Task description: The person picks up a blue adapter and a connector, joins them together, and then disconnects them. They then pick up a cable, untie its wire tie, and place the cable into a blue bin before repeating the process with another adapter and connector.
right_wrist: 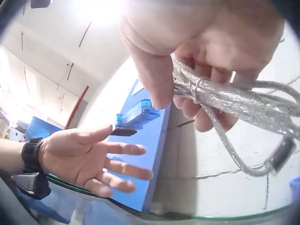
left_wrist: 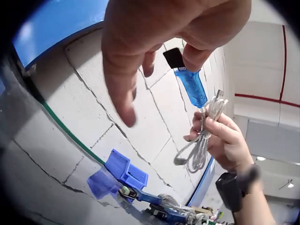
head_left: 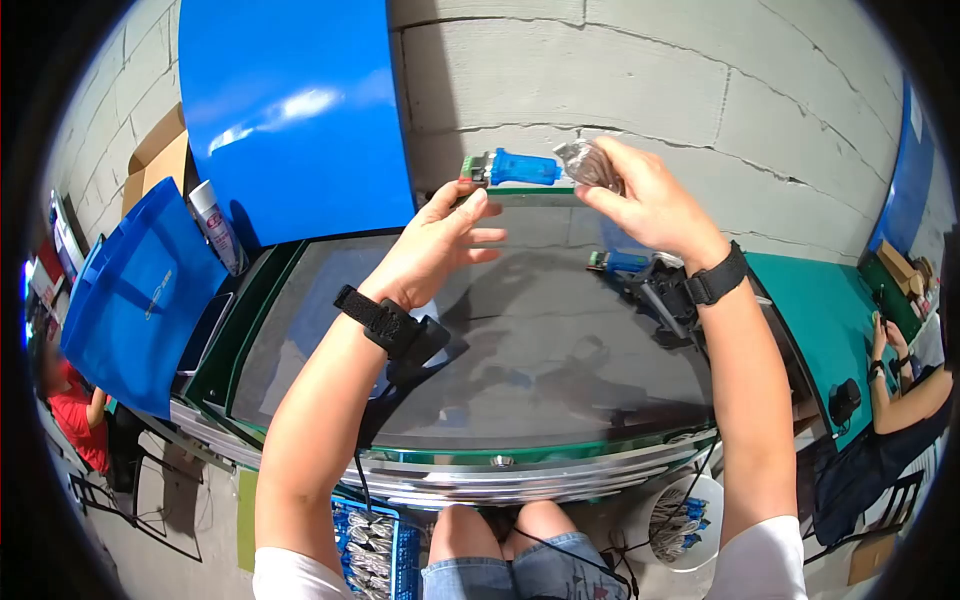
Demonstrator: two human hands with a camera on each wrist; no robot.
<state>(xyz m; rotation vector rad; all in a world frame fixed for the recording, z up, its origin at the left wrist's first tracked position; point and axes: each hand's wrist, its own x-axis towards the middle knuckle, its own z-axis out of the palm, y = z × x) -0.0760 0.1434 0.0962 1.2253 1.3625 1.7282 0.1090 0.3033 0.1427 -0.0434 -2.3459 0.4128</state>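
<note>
My right hand [head_left: 645, 195] grips a coiled, tied grey USB cable [right_wrist: 225, 96], fingers curled around the bundle. A metal USB plug [left_wrist: 219, 94] sticks up out of the coil in the left wrist view. From the coil a translucent blue connector [head_left: 525, 168] points left, with a black and green end piece [head_left: 476, 170]. At that end is my left hand [head_left: 430, 240], its palm turned toward the right hand and its fingers spread and mostly straight. In the right wrist view the left thumb tip [right_wrist: 108, 129] lies right at the connector's dark end, while the other fingers stand apart below it.
Another blue connector [head_left: 625, 262] lies beside a dark device [head_left: 665, 300] at the right of the grey work surface [head_left: 520, 370]. A spray can [head_left: 218, 230] stands at left. Below are a blue basket [head_left: 405, 550] and a white bucket [head_left: 712, 500] with cables.
</note>
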